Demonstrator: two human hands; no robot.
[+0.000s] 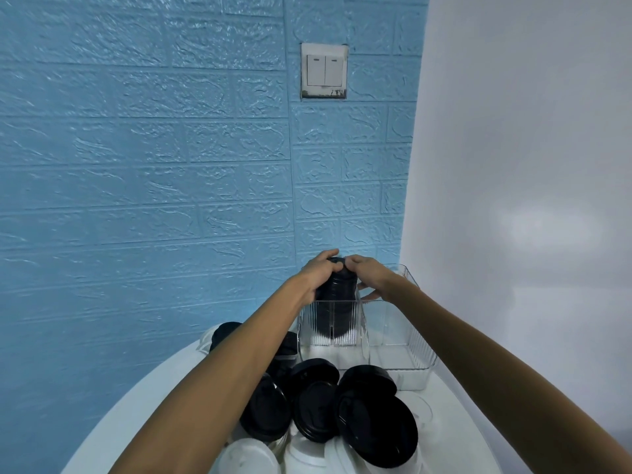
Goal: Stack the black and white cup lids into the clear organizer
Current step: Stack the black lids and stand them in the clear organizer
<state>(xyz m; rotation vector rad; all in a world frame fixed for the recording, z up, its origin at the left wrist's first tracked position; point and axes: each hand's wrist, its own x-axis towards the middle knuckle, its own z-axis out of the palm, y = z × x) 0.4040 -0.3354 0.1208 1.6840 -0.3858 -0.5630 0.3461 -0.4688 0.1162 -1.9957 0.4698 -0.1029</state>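
Observation:
A stack of black lids (pixel 337 295) stands on edge in the left compartment of the clear organizer (pixel 420 354) at the back of the round white table (pixel 461 422). My left hand (pixel 318 273) grips the stack's left side and top. My right hand (pixel 367 273) holds its right side, fingers curled over the top and reaching down beside the divider. Several loose black lids (pixel 372 425) lie heaped at the table's front. White lids (pixel 249 455) lie under and in front of them, partly hidden by my forearms.
The organizer's right compartment (pixel 393 340) holds nothing visible. A blue brick-pattern wall (pixel 154 165) with a white light switch (pixel 324 70) rises behind the table, and a plain white wall (pixel 530 165) stands at the right.

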